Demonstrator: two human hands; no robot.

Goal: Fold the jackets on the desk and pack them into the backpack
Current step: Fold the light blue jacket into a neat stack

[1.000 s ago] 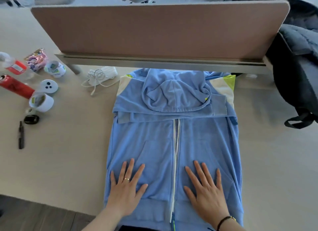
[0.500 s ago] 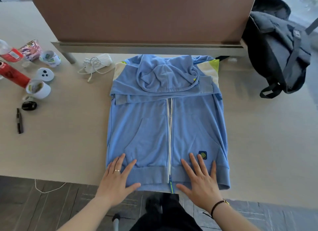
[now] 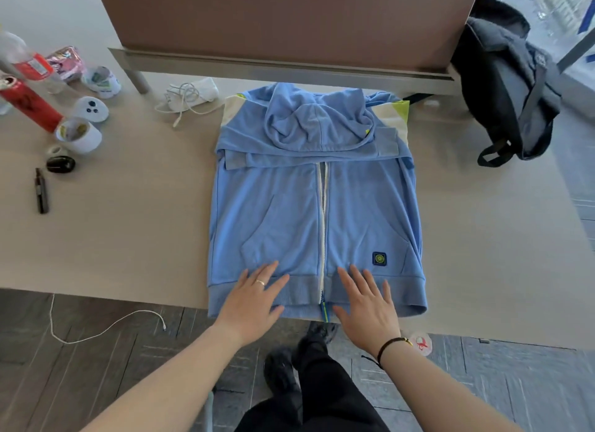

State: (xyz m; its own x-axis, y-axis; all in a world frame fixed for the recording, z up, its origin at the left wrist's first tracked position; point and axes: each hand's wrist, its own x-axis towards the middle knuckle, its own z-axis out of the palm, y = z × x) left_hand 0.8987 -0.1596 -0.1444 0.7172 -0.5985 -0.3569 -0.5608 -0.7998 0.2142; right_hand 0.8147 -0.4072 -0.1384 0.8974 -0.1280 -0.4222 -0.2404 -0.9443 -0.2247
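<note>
A light blue zip-up hooded jacket (image 3: pixel 315 206) lies flat on the beige desk (image 3: pixel 128 232), sleeves folded in and the hood laid down over the chest. Its ribbed hem hangs slightly past the desk's front edge. My left hand (image 3: pixel 251 306) rests flat on the hem left of the white zipper, fingers straight and spread. My right hand (image 3: pixel 367 306) lies flat on the hem right of the zipper, just below and left of a small dark badge. A dark grey backpack (image 3: pixel 512 93) slumps at the desk's far right corner.
A brown divider panel (image 3: pixel 289 16) runs along the back of the desk. Left of the jacket are a white charger with cable (image 3: pixel 190 95), red bottles (image 3: pixel 29 103), white cups (image 3: pixel 79 135), a black pen (image 3: pixel 41 190) and small items. A white cable lies on the floor (image 3: pixel 96 328).
Both hands have slid down the jacket front from the pocket area to the hem. The view has pulled back, showing more of the floor and the backpack.
</note>
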